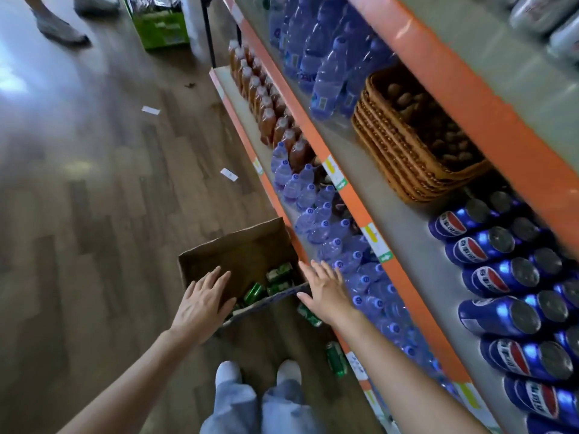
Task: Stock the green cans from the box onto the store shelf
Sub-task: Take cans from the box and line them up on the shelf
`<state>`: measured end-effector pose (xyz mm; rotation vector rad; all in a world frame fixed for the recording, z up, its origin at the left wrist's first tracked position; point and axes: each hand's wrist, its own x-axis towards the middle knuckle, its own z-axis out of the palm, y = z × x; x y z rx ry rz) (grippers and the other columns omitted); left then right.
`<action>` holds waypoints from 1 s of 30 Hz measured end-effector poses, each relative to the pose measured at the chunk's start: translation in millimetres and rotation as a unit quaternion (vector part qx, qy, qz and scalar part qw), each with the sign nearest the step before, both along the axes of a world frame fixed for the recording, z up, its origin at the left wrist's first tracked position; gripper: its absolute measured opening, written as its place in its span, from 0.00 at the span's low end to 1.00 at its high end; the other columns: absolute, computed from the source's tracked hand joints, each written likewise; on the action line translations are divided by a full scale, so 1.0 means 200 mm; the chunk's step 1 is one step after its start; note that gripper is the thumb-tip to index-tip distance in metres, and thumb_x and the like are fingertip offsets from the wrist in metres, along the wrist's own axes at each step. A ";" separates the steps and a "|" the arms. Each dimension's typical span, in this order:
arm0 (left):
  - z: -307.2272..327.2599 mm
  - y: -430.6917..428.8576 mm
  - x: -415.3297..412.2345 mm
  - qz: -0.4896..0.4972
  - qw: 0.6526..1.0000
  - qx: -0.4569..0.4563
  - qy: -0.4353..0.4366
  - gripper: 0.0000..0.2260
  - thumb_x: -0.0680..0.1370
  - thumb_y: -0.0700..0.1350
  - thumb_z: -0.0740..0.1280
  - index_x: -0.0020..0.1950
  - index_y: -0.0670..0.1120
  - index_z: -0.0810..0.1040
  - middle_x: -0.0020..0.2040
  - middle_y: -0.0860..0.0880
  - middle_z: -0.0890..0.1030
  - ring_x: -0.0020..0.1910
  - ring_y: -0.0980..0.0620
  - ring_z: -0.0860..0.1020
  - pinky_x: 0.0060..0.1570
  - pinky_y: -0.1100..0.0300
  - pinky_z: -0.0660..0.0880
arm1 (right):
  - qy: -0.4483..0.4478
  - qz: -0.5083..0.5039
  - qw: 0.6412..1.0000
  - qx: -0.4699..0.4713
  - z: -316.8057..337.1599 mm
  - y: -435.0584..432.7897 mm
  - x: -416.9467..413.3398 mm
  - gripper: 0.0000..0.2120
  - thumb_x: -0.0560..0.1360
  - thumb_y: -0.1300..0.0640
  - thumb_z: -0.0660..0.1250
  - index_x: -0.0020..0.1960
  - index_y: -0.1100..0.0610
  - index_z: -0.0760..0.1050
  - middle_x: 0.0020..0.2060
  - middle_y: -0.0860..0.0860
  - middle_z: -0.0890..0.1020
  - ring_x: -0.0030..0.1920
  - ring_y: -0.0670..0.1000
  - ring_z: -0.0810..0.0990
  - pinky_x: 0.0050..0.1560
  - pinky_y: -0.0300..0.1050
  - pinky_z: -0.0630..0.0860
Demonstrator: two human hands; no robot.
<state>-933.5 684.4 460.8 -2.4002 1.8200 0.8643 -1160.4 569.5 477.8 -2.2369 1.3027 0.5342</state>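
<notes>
A brown cardboard box (238, 249) stands open on the wood floor beside the shelf unit, with several green cans (277, 278) lying in its bottom. My left hand (202, 303) reaches down over the box's near left side, fingers straight and spread, holding nothing. My right hand (324, 288) hovers over the box's right corner, fingers also straight and empty. Two more green cans lie on the floor outside the box: one (308, 314) partly under my right wrist, another (336, 358) near the shelf base. The orange-edged shelf (369, 214) runs along the right.
The lowest shelf holds blue-capped water bottles (308, 195) and brown drink bottles (266, 104). The one above carries blue cola cans (498, 277), a wicker basket (413, 142) and large water bottles. Another person's feet (59, 26) and a green carton (163, 29) are far down the aisle.
</notes>
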 end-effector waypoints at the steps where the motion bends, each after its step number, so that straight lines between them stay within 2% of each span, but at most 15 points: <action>1: -0.07 0.00 0.02 -0.001 1.000 0.006 0.002 0.27 0.79 0.57 0.57 0.76 0.50 0.56 0.77 0.49 0.56 0.75 0.49 0.57 0.73 0.53 0.52 | 0.005 0.000 1.000 0.002 -0.06 -0.01 0.01 0.31 0.80 0.47 0.57 0.77 0.49 0.46 0.77 0.52 0.52 0.76 0.54 0.49 0.75 0.54 0.45; 10: -0.84 -0.08 0.13 0.025 0.997 0.067 0.010 0.28 0.79 0.59 0.56 0.76 0.52 0.53 0.76 0.51 0.56 0.75 0.51 0.56 0.73 0.55 0.53 | 0.030 0.037 0.999 0.001 -0.86 -0.17 0.13 0.32 0.79 0.48 0.59 0.77 0.50 0.48 0.76 0.52 0.55 0.76 0.53 0.52 0.74 0.52 0.49; 21: -1.93 -0.27 0.20 0.041 0.991 0.113 0.058 0.31 0.77 0.60 0.59 0.76 0.51 0.54 0.74 0.48 0.61 0.72 0.48 0.62 0.70 0.54 0.60 | 0.037 0.102 0.994 0.025 -1.99 -0.44 0.28 0.33 0.78 0.50 0.63 0.77 0.49 0.50 0.75 0.51 0.56 0.75 0.52 0.53 0.74 0.49 0.52; 27: -2.37 -0.37 0.17 0.047 0.980 0.160 0.108 0.34 0.77 0.61 0.61 0.76 0.48 0.52 0.76 0.44 0.57 0.74 0.46 0.59 0.70 0.54 0.59 | 0.057 0.147 0.987 0.039 -2.39 -0.56 0.34 0.34 0.76 0.49 0.65 0.76 0.50 0.51 0.74 0.52 0.60 0.74 0.54 0.57 0.73 0.48 0.56; 30: -2.53 -0.43 0.13 0.050 0.976 0.165 0.130 0.33 0.77 0.59 0.62 0.76 0.47 0.54 0.75 0.44 0.61 0.72 0.47 0.63 0.67 0.57 0.63 | 0.077 0.165 0.982 0.040 -2.54 -0.61 0.36 0.36 0.75 0.48 0.67 0.76 0.51 0.52 0.74 0.54 0.60 0.73 0.56 0.59 0.72 0.50 0.58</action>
